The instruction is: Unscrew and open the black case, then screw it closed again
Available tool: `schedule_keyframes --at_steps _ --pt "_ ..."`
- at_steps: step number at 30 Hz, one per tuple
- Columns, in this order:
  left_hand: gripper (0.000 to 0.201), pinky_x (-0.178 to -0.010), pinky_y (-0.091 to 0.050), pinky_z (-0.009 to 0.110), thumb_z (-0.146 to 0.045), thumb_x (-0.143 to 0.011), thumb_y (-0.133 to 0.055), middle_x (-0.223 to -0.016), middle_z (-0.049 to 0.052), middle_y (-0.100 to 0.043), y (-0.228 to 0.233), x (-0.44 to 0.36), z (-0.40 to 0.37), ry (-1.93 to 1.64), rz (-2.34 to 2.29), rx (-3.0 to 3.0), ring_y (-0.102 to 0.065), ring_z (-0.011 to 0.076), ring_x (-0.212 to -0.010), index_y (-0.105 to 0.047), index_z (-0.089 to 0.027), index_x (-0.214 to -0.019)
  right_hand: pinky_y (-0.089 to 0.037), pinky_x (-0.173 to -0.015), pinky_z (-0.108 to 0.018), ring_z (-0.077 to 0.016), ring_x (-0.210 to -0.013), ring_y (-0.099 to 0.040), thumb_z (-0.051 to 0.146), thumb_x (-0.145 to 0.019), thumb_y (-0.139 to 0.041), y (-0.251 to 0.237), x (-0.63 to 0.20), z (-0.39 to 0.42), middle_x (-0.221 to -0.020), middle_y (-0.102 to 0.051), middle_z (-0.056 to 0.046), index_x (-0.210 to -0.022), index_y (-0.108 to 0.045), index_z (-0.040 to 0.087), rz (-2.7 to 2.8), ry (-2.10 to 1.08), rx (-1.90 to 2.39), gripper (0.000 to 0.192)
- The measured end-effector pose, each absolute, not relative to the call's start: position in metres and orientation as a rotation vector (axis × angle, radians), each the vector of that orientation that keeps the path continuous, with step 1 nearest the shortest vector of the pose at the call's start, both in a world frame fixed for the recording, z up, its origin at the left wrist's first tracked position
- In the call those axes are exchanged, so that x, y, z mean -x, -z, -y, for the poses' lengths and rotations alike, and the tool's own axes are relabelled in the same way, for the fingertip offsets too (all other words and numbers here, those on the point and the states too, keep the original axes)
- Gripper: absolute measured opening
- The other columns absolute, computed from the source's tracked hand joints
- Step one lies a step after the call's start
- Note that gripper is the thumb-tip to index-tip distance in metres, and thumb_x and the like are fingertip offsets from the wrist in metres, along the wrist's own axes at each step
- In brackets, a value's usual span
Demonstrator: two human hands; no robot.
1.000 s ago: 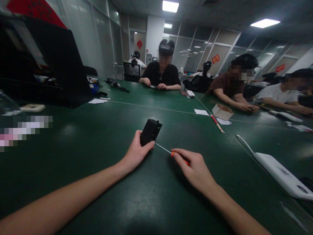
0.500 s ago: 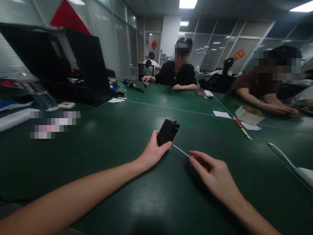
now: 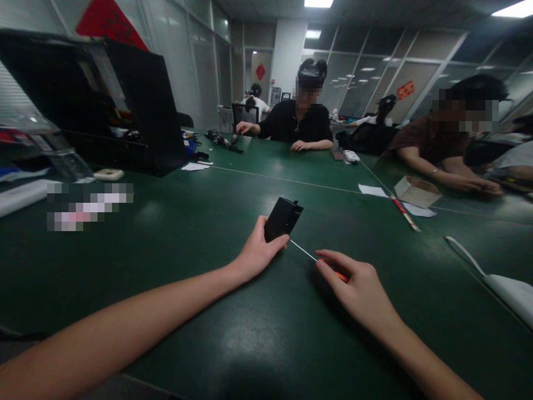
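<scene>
My left hand [image 3: 261, 248] is wrapped round a black box-shaped device [image 3: 282, 218], which is tilted and has a small knob on its top end. A screwdriver [image 3: 342, 276] with an orange handle and a thin bright shaft is in my right hand [image 3: 355, 280], pinched between thumb and fingers. Its shaft points up and left, and the tip meets the lower right side of the device, close to my left thumb. Most of the handle is hidden behind my fingers. Whether the tip sits in a screw I cannot tell.
Around the green table [image 3: 200, 222] are a large black open case [image 3: 154, 111], a clear bottle [image 3: 58, 147], an open cardboard box [image 3: 416, 191], a red-and-white stick [image 3: 405, 213] and a white object with a loop [image 3: 508, 291]. Two people sit across, a co-worker's hand [image 3: 245, 129] holding something red.
The whole view has shifted slightly. More of the orange handle shows as my right hand's fingers have moved on it. My left hand keeps its hold on the black device.
</scene>
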State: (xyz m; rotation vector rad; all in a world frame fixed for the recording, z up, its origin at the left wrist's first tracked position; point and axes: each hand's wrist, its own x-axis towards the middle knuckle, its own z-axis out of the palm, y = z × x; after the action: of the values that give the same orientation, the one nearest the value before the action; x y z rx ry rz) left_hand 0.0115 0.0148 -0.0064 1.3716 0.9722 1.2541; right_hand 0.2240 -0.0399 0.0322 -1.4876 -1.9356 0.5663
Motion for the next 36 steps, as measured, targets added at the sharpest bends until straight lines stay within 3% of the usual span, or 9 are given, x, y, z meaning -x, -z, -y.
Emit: schedule_keyframes --at_steps 4,11,18,24,29,32,34,36 --pt "0.033 -0.077 -0.049 0.031 -0.037 -0.085 -0.067 -0.081 0.000 -0.065 0.009 -0.011 -0.015 -1.234 -0.986 -1.385 -0.065 0.0161 -0.078 -0.047 -0.020 -0.105 -0.054 -0.074 -0.037 -0.0226 -0.074 -0.069 0.041 -0.094 -0.051 -0.037 -0.224 0.040 -0.076 -0.073 -0.004 -0.112 -0.070 0.018 1.901 -0.655 1.504 0.035" --pt "0.034 -0.075 -0.053 0.031 -0.040 -0.084 -0.068 -0.087 0.001 -0.063 0.010 -0.012 -0.016 -1.232 -0.941 -1.306 -0.065 0.0148 -0.076 -0.048 -0.021 -0.104 -0.054 -0.075 -0.038 -0.0245 -0.084 -0.070 0.039 -0.086 -0.063 -0.032 -0.225 0.042 -0.100 -0.074 -0.008 -0.107 -0.072 0.019 1.924 -0.511 1.430 0.030" --pt "0.032 -0.073 -0.055 0.030 -0.039 -0.084 -0.068 -0.095 0.001 -0.058 0.012 -0.015 -0.018 -1.258 -0.833 -1.202 -0.063 0.0123 -0.074 -0.052 -0.019 -0.102 -0.054 -0.071 -0.034 -0.0215 -0.072 -0.069 0.040 -0.093 -0.052 -0.038 -0.226 0.043 -0.077 -0.074 -0.005 -0.108 -0.073 0.017 1.899 -0.646 1.463 0.034" --pt "0.031 -0.074 -0.056 0.031 -0.039 -0.084 -0.067 -0.097 0.001 -0.056 0.010 -0.015 -0.018 -1.246 -0.812 -1.193 -0.062 0.0123 -0.076 -0.052 -0.019 -0.101 -0.053 -0.074 -0.035 -0.0225 -0.080 -0.068 0.035 -0.089 -0.059 -0.039 -0.225 0.045 -0.096 -0.074 -0.008 -0.104 -0.074 0.019 1.978 -0.464 1.389 0.027" --pt "0.031 -0.072 -0.054 0.030 -0.045 -0.087 -0.062 -0.093 0.002 -0.057 0.010 -0.014 -0.017 -1.220 -0.854 -1.268 -0.061 0.0131 -0.075 -0.050 -0.019 -0.100 -0.052 -0.074 -0.035 -0.0217 -0.078 -0.066 0.032 -0.092 -0.056 -0.037 -0.223 0.046 -0.092 -0.073 -0.008 -0.110 -0.074 0.018 2.048 -0.464 1.339 0.030" --pt "0.032 -0.071 -0.051 0.029 -0.048 -0.089 -0.059 -0.093 0.002 -0.057 0.007 -0.011 -0.015 -1.192 -0.936 -1.369 -0.062 0.0146 -0.076 -0.050 -0.020 -0.102 -0.052 -0.072 -0.033 -0.0198 -0.075 -0.066 0.035 -0.094 -0.053 -0.038 -0.222 0.046 -0.083 -0.073 -0.005 -0.115 -0.073 0.019 1.997 -0.683 1.365 0.033" --pt "0.031 -0.070 -0.049 0.029 -0.047 -0.090 -0.058 -0.091 0.001 -0.057 0.004 -0.008 -0.012 -1.175 -1.006 -1.504 -0.061 0.0153 -0.076 -0.049 -0.020 -0.103 -0.047 -0.056 -0.026 -0.0149 -0.060 -0.059 0.039 -0.095 -0.051 -0.037 -0.220 0.046 -0.074 -0.069 -0.002 -0.121 -0.069 0.018 1.862 -0.992 1.394 0.037" --pt "0.033 -0.067 -0.045 0.028 -0.047 -0.089 -0.059 -0.086 0.000 -0.057 0.000 -0.006 -0.010 -1.166 -1.103 -1.668 -0.057 0.0158 -0.074 -0.049 -0.020 -0.105 -0.032 -0.040 -0.020 -0.0084 -0.044 -0.044 0.041 -0.094 -0.053 -0.037 -0.218 0.046 -0.070 -0.064 0.000 -0.128 -0.063 0.019 1.615 -1.342 1.414 0.042"
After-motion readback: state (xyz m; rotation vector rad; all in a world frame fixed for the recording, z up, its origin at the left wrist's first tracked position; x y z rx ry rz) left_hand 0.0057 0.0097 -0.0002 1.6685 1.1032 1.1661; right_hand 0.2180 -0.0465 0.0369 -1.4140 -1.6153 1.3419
